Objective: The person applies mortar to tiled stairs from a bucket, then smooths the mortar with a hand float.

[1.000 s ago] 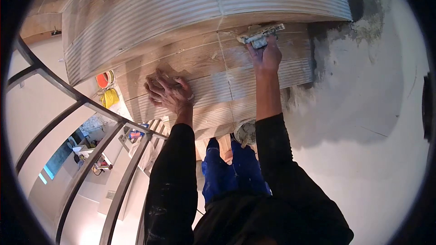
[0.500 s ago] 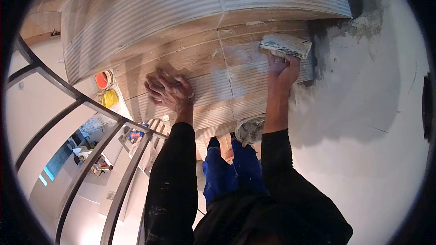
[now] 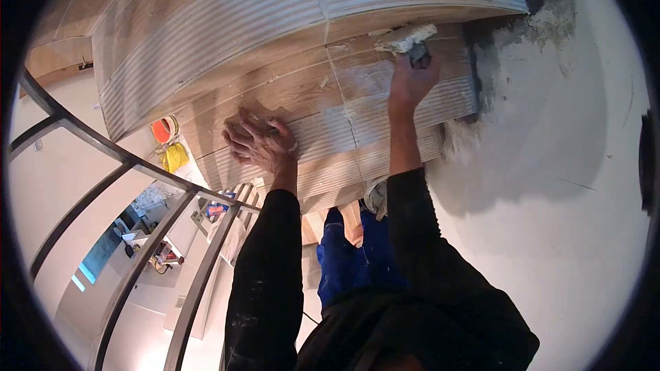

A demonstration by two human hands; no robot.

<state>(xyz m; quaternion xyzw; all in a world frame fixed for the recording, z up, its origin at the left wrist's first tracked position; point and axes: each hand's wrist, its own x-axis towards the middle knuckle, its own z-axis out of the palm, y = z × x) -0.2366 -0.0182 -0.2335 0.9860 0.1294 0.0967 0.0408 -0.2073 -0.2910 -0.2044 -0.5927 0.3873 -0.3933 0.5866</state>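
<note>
Wood-look stair steps (image 3: 295, 96) with ribbed front strips fill the upper middle of the head view. My left hand (image 3: 261, 141) rests on a step with its fingers spread and nothing in it; its skin is dusty. My right hand (image 3: 414, 75) is closed round the grey handle of a whitish float (image 3: 407, 38). The float is tilted near the back of the step, below the overhang of the step above. Pale smears lie on the tread beneath it.
A metal railing (image 3: 130, 158) curves down the left side. Beyond it are a red-orange container (image 3: 163, 130), a yellow item (image 3: 174, 157) and a lower floor with tools. A pale plastered wall (image 3: 522, 165) stands right. A bucket (image 3: 377, 198) sits by my legs.
My right hand has moved up and left with the float, which has tipped so its handle shows. My left hand stays planted. The whole view has shifted slightly.
</note>
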